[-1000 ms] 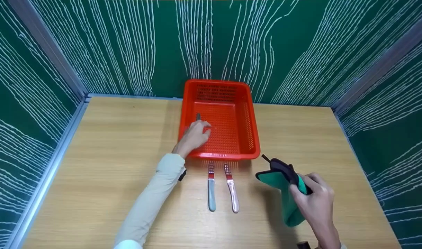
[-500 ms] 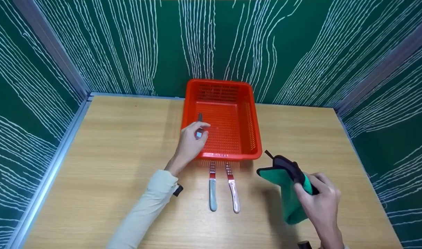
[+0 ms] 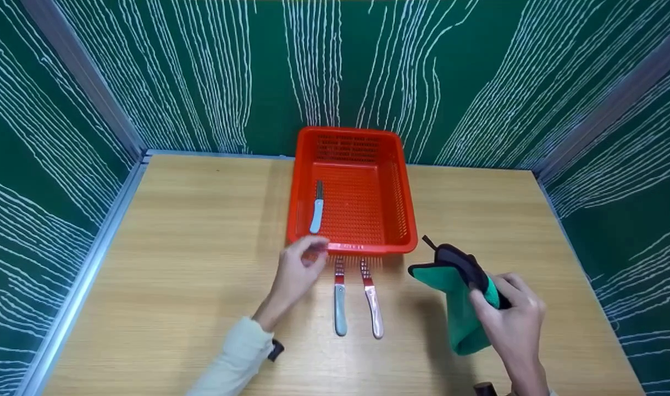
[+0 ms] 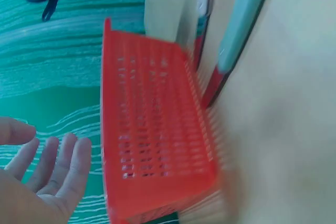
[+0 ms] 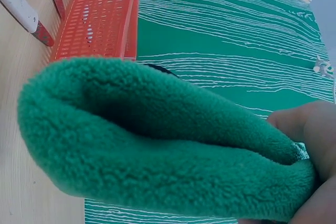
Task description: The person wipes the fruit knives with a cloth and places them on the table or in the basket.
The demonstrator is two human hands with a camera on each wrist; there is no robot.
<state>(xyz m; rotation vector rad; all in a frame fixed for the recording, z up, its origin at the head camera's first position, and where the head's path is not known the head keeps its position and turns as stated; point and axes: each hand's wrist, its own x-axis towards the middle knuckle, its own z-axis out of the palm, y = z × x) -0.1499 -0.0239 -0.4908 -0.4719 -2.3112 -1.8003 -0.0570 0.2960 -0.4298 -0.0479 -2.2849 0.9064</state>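
My left hand [image 3: 297,270], fingers loosely curved and holding nothing, is at the front left corner of a red plastic basket [image 3: 359,247]. Inside the basket a knife with a pale blue handle [image 3: 317,216] lies along the left side. My right hand [image 3: 511,319] grips a folded green plush cloth [image 3: 460,313] with dark edging and a small dark loop, held up over the right of the table. From the right wrist view, the cloth [image 5: 157,156] is doubled over, its fold facing the camera.
In front of the basket, two more knives lie side by side on the wooden table [image 3: 164,264], one with a grey-green handle [image 3: 340,311] and one with a pink handle [image 3: 374,313]. Green white-streaked walls [image 3: 455,82] enclose the table at the back and sides.
My left hand has let go of the pale blue knife, leaving it in the basket, and drawn back toward me past the front rim. The right hand keeps its grip on the cloth, barely moving.
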